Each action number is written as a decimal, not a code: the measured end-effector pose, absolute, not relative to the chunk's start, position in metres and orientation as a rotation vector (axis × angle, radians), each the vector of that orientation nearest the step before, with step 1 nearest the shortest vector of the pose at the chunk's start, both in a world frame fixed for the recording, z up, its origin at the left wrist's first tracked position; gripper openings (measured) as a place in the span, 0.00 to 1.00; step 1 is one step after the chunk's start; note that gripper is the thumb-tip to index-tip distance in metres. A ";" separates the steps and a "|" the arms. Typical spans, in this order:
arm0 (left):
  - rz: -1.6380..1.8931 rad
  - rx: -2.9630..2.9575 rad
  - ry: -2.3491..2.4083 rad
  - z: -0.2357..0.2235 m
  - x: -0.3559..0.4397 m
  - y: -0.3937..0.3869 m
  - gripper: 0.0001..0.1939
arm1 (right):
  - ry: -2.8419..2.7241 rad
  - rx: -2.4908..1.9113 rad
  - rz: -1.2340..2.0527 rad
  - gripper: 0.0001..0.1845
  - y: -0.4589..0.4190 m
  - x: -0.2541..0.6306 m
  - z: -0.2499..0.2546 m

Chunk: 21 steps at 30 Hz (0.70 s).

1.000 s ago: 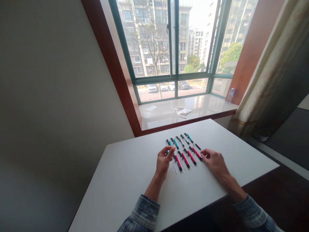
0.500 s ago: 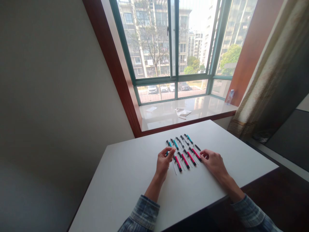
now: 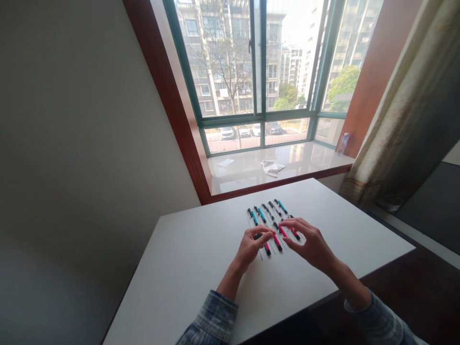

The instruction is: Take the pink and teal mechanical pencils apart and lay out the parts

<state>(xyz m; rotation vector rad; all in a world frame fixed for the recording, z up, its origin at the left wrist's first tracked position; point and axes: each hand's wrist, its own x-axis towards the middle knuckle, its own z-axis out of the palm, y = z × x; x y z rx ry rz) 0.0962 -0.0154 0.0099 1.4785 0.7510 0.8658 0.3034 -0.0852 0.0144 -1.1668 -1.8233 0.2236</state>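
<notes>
Two rows of pen parts lie on the white table (image 3: 187, 254). At the back are black clipped pen tops, teal barrels (image 3: 282, 206) and thin refills; in front are pink barrels (image 3: 278, 242) with black ends, and more thin refills. My left hand (image 3: 251, 244) is closed in a pinch above the left of the front row. A small teal pen part (image 3: 258, 236) shows between its thumb and fingers, mostly hidden. Close by on the right, my right hand (image 3: 307, 239) hovers over the front row with thumb and fingers apart, nothing visible between them. It covers part of the pink barrels.
Behind the table is a window sill (image 3: 237, 177) with a crumpled white cloth (image 3: 272, 167), a sheet of paper (image 3: 225, 163) and a clear bottle (image 3: 343, 143). A curtain (image 3: 381, 115) hangs at the right, and a wall (image 3: 79, 143) rises on the left.
My right hand has moved left from the right end of the front row, and its fingers have spread. My left hand has shifted slightly right and down, still pinching.
</notes>
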 end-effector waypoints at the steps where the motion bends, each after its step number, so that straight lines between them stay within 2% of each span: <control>1: 0.843 1.496 0.732 0.011 0.096 -0.016 0.19 | -1.863 -1.118 0.224 0.17 -0.085 0.298 0.020; 4: 0.783 1.513 0.700 0.015 0.095 -0.018 0.19 | -1.952 -1.024 0.238 0.18 -0.084 0.286 0.031; 12: 0.738 1.509 0.633 0.019 0.094 -0.019 0.23 | -1.992 -0.974 0.249 0.11 -0.080 0.282 0.035; 17: 0.805 1.391 0.607 0.009 0.093 -0.017 0.29 | -1.824 -0.991 0.268 0.15 -0.104 0.272 0.064; 21: 0.848 1.314 0.619 0.004 0.094 -0.013 0.28 | -1.881 -0.878 0.223 0.23 -0.165 0.267 0.103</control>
